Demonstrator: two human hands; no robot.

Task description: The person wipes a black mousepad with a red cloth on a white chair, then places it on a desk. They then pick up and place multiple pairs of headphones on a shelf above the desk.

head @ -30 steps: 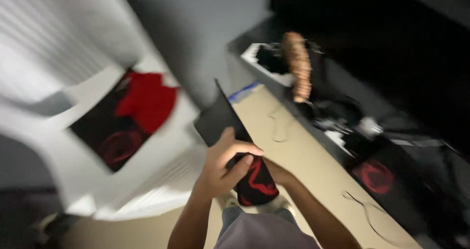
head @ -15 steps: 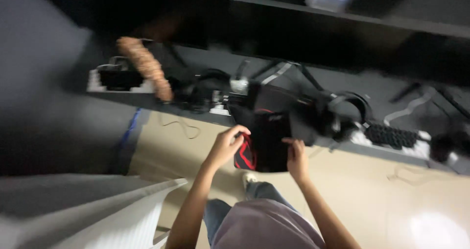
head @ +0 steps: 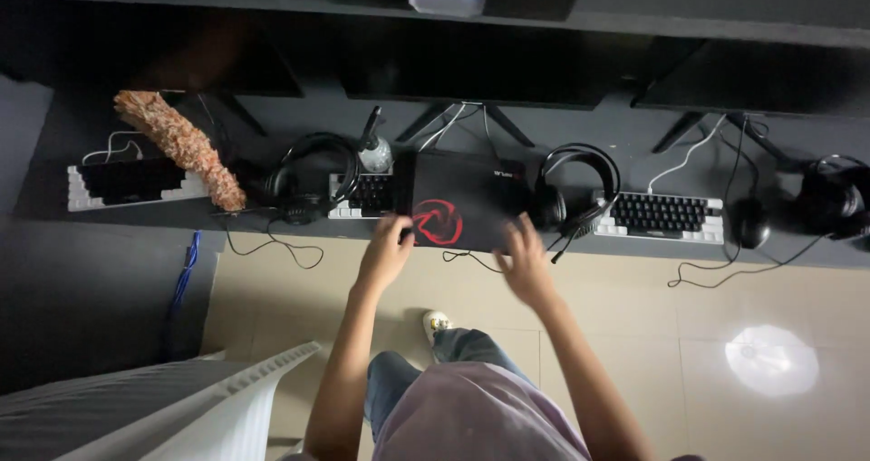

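mouse pad being laid flat at the bench's front edge

the left hand [head: 385, 251] is closed on the near edge of the black mouse pad [head: 462, 212] by its red emblem; the right hand [head: 524, 260] is spread open, just off the pad's front right corner. the pad is best pressed flat and squared to the front edge, kept clear of the headset [head: 571, 194] and the half-covered keyboard [head: 362, 194].

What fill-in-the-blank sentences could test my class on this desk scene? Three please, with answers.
1. The left hand touches a black mouse pad printed with a ____ emblem.
2. Just right of the pad, before the right hand, lies a black ____.
3. The fluffy orange duster lies across a black and white ____ at the far left of the desk.

Answers: red; headset; keyboard
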